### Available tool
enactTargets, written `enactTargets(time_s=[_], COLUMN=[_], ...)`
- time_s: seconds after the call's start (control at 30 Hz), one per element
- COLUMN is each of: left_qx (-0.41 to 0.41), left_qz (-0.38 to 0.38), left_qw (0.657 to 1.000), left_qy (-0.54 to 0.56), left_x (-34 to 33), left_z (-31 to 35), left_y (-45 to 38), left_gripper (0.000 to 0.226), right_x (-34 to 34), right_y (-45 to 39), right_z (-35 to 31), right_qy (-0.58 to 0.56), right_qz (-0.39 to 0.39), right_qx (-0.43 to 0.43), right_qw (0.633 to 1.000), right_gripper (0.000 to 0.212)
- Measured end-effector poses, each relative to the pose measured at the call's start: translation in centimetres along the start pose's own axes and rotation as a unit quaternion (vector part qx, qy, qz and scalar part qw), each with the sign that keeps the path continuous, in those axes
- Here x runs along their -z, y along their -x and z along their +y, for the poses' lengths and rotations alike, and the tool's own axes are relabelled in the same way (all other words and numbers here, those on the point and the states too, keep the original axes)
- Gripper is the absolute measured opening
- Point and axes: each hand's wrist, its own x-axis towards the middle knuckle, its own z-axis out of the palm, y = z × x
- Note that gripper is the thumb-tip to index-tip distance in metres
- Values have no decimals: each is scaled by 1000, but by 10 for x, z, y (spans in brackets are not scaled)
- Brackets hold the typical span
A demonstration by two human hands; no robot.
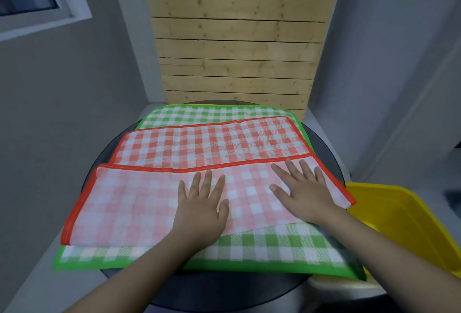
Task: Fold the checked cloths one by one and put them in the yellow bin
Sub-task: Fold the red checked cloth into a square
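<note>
A red checked cloth (212, 145) lies on the round dark table (326, 158), its near part folded over toward the far edge so the paler underside faces up. My left hand (202, 208) presses flat on the middle of that folded flap, fingers straight and spread. My right hand (301, 190) presses flat on the flap's right end, close to its red hem. Under the red cloth a green checked cloth (262, 247) lies spread, showing at the near and far sides. The yellow bin (399, 215) stands low at the right of the table.
A wall of pale wooden slats (237, 38) rises behind the table. Grey walls close in on both sides, with a window frame (50, 10) at the upper left. A thin yellow edge (199, 104) peeks out beyond the green cloth's far hem.
</note>
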Motion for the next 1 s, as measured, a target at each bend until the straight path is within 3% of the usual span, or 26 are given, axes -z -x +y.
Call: enactTargets(time_s=[0.13, 0.27, 0.43, 0.57, 0.83, 1.0], left_qx=[-2, -2, 5, 41, 63, 66], left_qz=[-4, -5, -2, 7, 7, 16], left_qw=[1000, 999, 999, 998, 997, 996], left_qy=[10, 33, 39, 39, 38, 58], left_x=[3, 6, 7, 10, 13, 20], left_z=[0, -2, -38, -79, -108, -101], left_y=[1, 1, 15, 30, 42, 41], left_gripper=[80, 55, 56, 77, 82, 77], right_x=[7, -2, -11, -8, -8, -3], right_y=[4, 6, 2, 4, 5, -5], right_z=[-37, -84, -86, -88, -90, -100], right_qy=[-31, -80, -32, -23, -35, -40], right_qz=[21, 3, -6, -17, -8, 70], right_qx=[82, 165, 160, 162, 159, 155], right_qw=[996, 983, 986, 986, 987, 985], right_gripper=[54, 50, 54, 64, 55, 52])
